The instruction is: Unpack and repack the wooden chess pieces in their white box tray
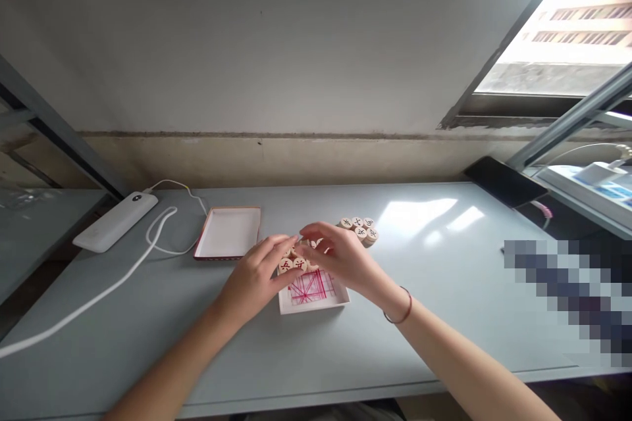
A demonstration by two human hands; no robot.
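Both my hands are over a shallow white box in the middle of the desk. Round wooden pieces with red characters sit in its far part, and a sheet with red lines lies on its bottom. My left hand rests at the box's left side, thumb and fingers spread around the pieces. Curved over the pieces from the right is my right hand, its fingertips near the left fingertips; whether it grips a piece is hidden. Behind it stand stacked pieces with dark characters.
An open box lid lies to the left. Farther left are a white power bank and a white cable. A black phone-like object lies at the back right, near a metal frame. The wall runs along the desk's back edge.
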